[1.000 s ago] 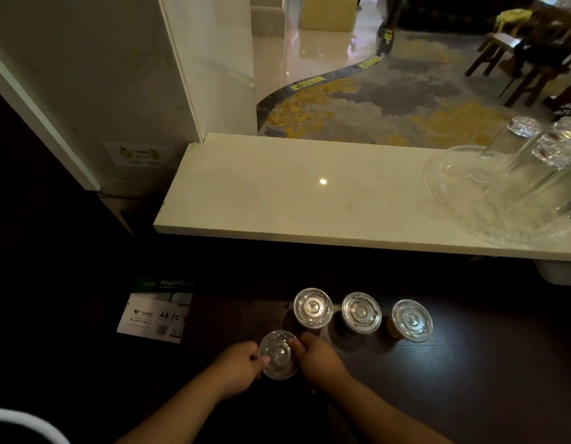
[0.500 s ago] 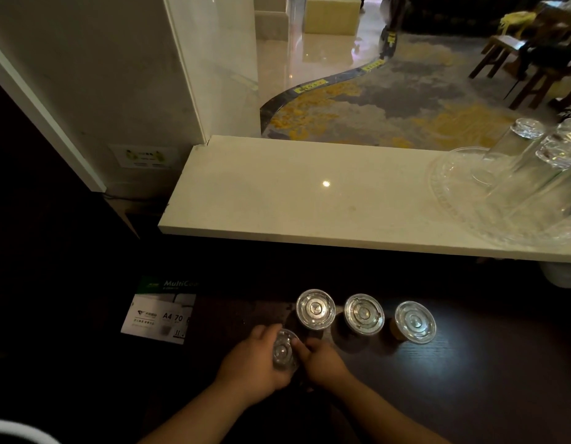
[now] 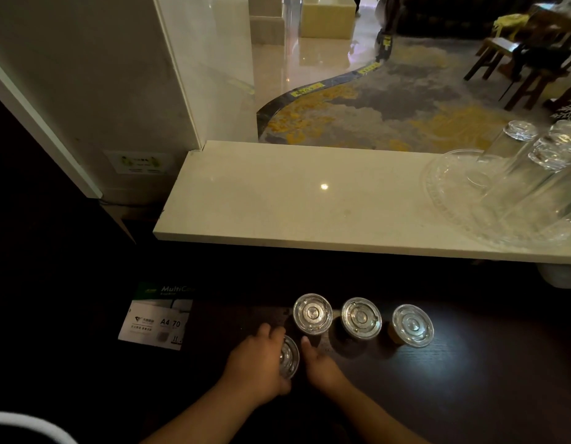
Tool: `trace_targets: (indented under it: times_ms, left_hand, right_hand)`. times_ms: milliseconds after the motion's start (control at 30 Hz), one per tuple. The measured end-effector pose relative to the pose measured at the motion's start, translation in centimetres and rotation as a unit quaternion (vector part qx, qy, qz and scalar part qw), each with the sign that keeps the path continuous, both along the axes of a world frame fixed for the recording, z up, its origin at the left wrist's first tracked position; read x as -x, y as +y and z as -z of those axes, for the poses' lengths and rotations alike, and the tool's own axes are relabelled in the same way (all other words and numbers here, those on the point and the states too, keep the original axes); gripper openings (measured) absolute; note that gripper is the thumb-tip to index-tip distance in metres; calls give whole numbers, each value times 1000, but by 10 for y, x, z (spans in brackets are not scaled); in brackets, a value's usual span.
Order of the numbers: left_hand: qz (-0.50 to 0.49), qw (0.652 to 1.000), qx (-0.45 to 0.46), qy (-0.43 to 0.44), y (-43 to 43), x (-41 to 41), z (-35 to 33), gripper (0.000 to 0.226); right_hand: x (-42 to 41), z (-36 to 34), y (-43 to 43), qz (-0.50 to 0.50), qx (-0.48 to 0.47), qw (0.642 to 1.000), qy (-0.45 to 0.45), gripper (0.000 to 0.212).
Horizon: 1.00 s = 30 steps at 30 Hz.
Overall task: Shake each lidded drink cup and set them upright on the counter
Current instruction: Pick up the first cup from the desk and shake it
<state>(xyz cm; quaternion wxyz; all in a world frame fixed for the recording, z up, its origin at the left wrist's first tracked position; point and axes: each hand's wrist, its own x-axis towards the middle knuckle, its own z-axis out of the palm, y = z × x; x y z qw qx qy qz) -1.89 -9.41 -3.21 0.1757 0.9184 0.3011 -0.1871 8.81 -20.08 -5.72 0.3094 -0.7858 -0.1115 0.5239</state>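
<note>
While the left hand [image 3: 255, 363] gripped one lidded cup [image 3: 290, 358], the right hand [image 3: 321, 366] lay spread beside it; three cups [image 3: 361, 318] stood lidded, contents unclear.

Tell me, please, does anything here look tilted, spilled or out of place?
One clear-lidded plastic cup is tilted, with its lid facing sideways. The left hand grips it in front of the row. The other three lidded cups stand upright on the dark counter. No spill shows.
</note>
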Motion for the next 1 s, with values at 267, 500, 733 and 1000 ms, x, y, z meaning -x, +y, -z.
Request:
trace_targets:
  times_ms: [267, 500, 733, 1000]
  left_hand:
    - [-15, 995, 51, -83, 11, 8, -37, 105]
    - [-64, 971, 121, -196, 41, 7, -97, 98]
    - [-146, 887, 305, -314, 53, -12, -123, 91]
    - [-420, 617, 555, -367, 42, -46, -148, 49]
  right_hand:
    - [8, -18, -6, 143, -73, 958, 236, 25]
    - [-15, -58, 3, 229, -182, 879, 376, 41]
    - [-47, -112, 16, 233, -302, 842, 381, 50]
    - [-29, -174, 34, 75, -317, 940, -98, 20]
